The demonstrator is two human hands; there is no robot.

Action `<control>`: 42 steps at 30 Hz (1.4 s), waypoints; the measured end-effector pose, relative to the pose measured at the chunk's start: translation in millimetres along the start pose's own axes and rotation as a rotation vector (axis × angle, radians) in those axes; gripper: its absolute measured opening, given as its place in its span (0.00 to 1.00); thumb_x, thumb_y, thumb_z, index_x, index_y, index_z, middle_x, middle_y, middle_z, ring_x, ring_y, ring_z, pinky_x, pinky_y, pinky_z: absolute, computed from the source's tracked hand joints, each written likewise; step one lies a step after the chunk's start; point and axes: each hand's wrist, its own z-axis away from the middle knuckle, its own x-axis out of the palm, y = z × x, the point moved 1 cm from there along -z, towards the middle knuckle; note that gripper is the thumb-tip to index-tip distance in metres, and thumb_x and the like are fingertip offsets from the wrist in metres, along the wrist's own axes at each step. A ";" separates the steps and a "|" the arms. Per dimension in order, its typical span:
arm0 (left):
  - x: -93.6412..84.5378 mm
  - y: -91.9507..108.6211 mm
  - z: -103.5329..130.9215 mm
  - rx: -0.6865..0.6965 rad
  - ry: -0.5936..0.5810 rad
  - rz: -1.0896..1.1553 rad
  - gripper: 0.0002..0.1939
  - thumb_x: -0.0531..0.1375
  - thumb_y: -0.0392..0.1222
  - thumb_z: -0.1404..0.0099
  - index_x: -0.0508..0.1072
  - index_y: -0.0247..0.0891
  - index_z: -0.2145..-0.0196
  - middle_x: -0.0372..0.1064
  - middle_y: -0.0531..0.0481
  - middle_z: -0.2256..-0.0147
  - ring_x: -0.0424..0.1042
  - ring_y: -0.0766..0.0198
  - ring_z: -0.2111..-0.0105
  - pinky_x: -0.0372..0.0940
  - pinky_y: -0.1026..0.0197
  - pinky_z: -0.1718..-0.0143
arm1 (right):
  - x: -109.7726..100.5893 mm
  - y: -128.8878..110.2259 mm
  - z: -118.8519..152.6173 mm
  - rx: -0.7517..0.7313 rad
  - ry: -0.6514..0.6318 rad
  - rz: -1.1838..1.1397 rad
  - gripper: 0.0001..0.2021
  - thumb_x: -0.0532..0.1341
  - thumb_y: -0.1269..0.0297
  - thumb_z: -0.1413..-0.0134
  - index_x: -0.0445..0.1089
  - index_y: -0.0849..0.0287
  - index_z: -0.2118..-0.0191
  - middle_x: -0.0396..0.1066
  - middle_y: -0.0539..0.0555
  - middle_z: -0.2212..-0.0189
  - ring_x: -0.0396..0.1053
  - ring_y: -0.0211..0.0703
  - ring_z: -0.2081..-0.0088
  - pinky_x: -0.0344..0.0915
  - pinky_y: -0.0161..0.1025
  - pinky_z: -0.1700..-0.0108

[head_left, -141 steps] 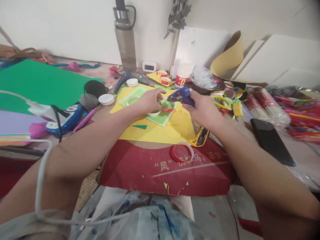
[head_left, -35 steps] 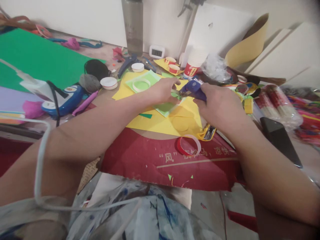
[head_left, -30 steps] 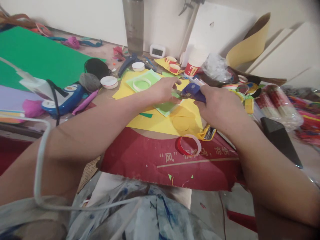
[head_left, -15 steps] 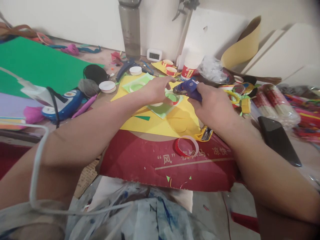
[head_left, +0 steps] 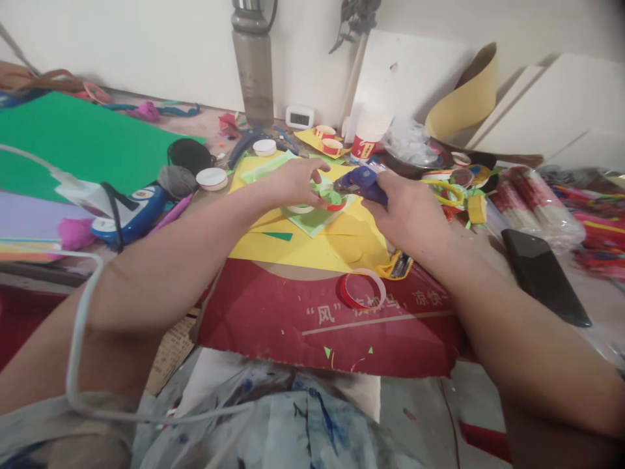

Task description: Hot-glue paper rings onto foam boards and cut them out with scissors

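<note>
In my right hand (head_left: 407, 205) is a blue glue gun (head_left: 364, 181), its nozzle pointing left over a paper cup ring (head_left: 336, 207) with a red side. My left hand (head_left: 297, 182) curves at that ring's left side, thumb and fingers apart; the thumb tip is close to the ring or touching it. Beneath lies light green paper (head_left: 317, 225) on a yellow sheet (head_left: 263, 247). Another pale ring (head_left: 299, 209) is partly covered by my left hand. Nearer me, a red and white ring (head_left: 346, 293) stands on the red cardboard (head_left: 273, 319).
A grey bottle (head_left: 254, 78), a small digital clock (head_left: 299, 117) and a paper cup (head_left: 366, 140) stand at the back. To the right lie a phone (head_left: 544, 277) and yellow-handled scissors (head_left: 452, 192). Green sheets (head_left: 88, 150) and a blue device (head_left: 131, 218) sit left.
The view has tilted up slightly. My left hand has come closer to the ring, and the glue gun's nozzle has moved a little lower, nearer to it.
</note>
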 end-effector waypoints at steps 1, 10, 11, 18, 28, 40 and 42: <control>-2.6 -0.6 1.3 0.002 -0.022 0.006 0.47 0.73 0.54 0.45 0.68 0.40 0.31 0.79 0.42 0.46 0.77 0.50 0.47 0.67 0.54 0.46 | 0.2 -1.5 0.5 -0.001 -0.009 -0.007 0.08 0.62 0.64 0.36 0.74 0.55 0.53 0.81 0.65 0.55 0.76 0.63 0.56 0.61 0.48 0.61; -10.7 -4.0 5.2 0.019 -0.061 0.075 0.42 0.73 0.52 0.45 0.73 0.38 0.34 0.82 0.43 0.50 0.79 0.52 0.51 0.68 0.55 0.48 | 1.4 0.5 0.4 0.003 -0.019 -0.017 0.07 0.62 0.63 0.37 0.74 0.55 0.55 0.81 0.64 0.57 0.76 0.62 0.57 0.61 0.48 0.61; -13.1 -6.0 5.1 0.022 -0.040 0.096 0.40 0.72 0.53 0.43 0.74 0.38 0.35 0.83 0.42 0.50 0.80 0.52 0.50 0.68 0.54 0.47 | 1.0 1.0 0.6 -0.002 0.000 -0.021 0.08 0.62 0.63 0.37 0.74 0.55 0.54 0.81 0.65 0.57 0.76 0.62 0.57 0.62 0.48 0.61; -21.6 -37.8 -3.9 -0.025 0.273 0.166 0.23 0.68 0.53 0.38 0.83 0.38 0.49 0.84 0.41 0.56 0.79 0.52 0.52 0.71 0.50 0.46 | 9.6 6.1 0.1 -0.045 0.027 -0.034 0.06 0.61 0.61 0.38 0.74 0.53 0.58 0.80 0.62 0.63 0.74 0.60 0.61 0.61 0.47 0.64; -31.3 -11.5 7.6 -0.048 0.419 0.138 0.12 0.62 0.48 0.32 0.83 0.40 0.58 0.83 0.44 0.59 0.77 0.54 0.55 0.70 0.50 0.47 | -10.6 13.8 -3.2 0.040 0.094 -0.106 0.07 0.62 0.60 0.38 0.75 0.55 0.57 0.79 0.63 0.63 0.75 0.61 0.62 0.63 0.49 0.63; 1.7 83.5 58.2 0.493 -0.362 0.106 0.24 0.74 0.55 0.42 0.83 0.46 0.50 0.79 0.46 0.46 0.77 0.53 0.50 0.68 0.54 0.45 | -16.4 21.6 -8.0 0.107 0.129 -0.139 0.10 0.62 0.59 0.37 0.76 0.53 0.54 0.81 0.63 0.61 0.75 0.62 0.57 0.64 0.49 0.60; 9.3 87.4 61.4 0.552 -0.476 0.104 0.31 0.76 0.53 0.44 0.81 0.49 0.43 0.76 0.46 0.41 0.75 0.51 0.44 0.67 0.54 0.41 | -15.1 21.2 -8.0 0.098 0.136 -0.138 0.10 0.62 0.59 0.37 0.76 0.53 0.54 0.81 0.62 0.60 0.75 0.62 0.57 0.64 0.49 0.60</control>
